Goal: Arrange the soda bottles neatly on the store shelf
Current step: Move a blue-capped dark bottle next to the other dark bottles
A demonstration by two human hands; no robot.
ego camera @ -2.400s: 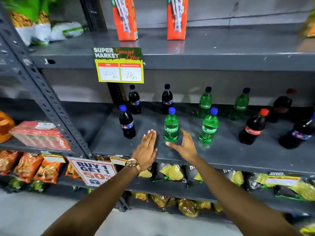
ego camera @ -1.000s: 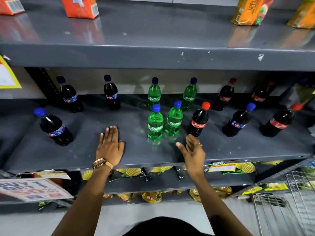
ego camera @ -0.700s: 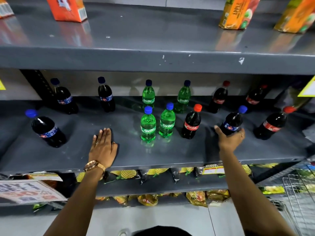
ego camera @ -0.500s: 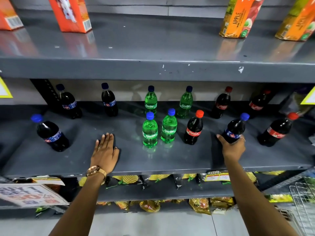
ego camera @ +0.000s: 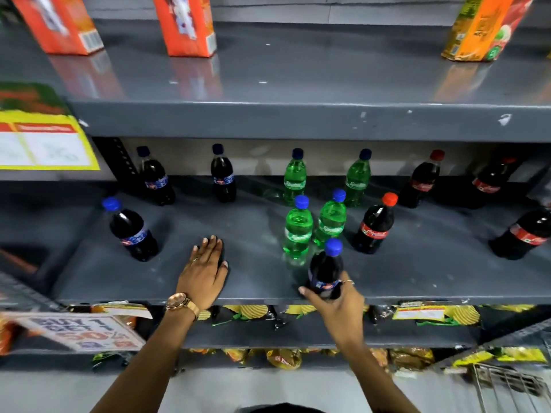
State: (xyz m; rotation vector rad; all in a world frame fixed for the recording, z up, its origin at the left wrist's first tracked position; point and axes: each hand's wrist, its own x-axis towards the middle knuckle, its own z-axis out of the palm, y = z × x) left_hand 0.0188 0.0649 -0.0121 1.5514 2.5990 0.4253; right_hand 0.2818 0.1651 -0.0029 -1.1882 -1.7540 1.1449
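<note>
The dark blue-capped plastic cola bottle (ego camera: 325, 271) now sits at the grey metal shelf's (ego camera: 417, 281) front edge, at six o'clock of the green bottles (ego camera: 299, 226), carried leftward from the red-capped colas, gripped by the right hand (ego camera: 337, 302); the left hand (ego camera: 204, 271) lies flat, released, so sorting by brand is underway

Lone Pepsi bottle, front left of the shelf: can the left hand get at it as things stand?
Probably yes. The left hand lies flat and empty on the shelf, the Pepsi bottle stands just to its left, and only bare shelf lies between them.
</note>
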